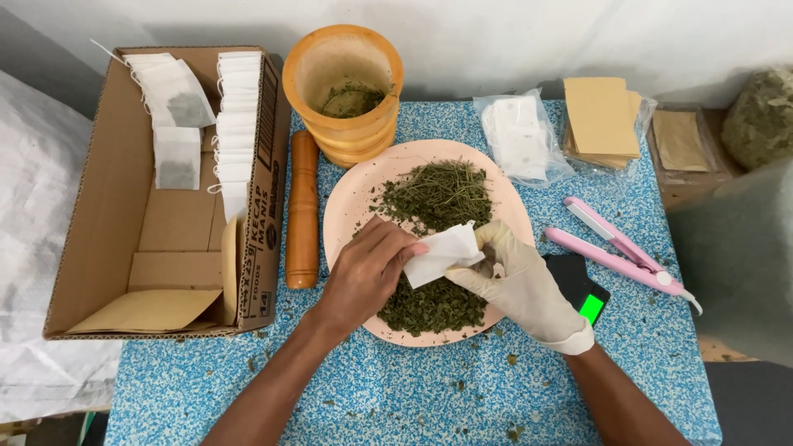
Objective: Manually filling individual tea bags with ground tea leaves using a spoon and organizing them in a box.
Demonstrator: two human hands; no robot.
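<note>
A blue speckled table (429, 388) carries everything; its near edge runs out of the picture. At its left edge sits an open cardboard box (107, 206) with rows of filled white tea bags (235, 116) along its far wall. A pink plate (351, 194) lies mid-table, heaped with dried green herbs (438, 194), much of the pile hidden under the hands. Behind it stands a wooden mortar (343, 91), with a wooden pestle (302, 211) lying between box and plate. Near the far right corner are a clear bag of white pouches (520, 136) and a stack of tan envelopes (601, 116). A pink flat iron (615, 248) lies toward the right edge. A small black scale (582, 289) is mostly covered by the gloved wrist.

The bare left hand (363, 272) pinches one edge of a white paper pouch (442, 252) over the plate. The gloved right hand (520, 285) grips its other edge, fingers curled; whether they also hold herbs cannot be made out.
</note>
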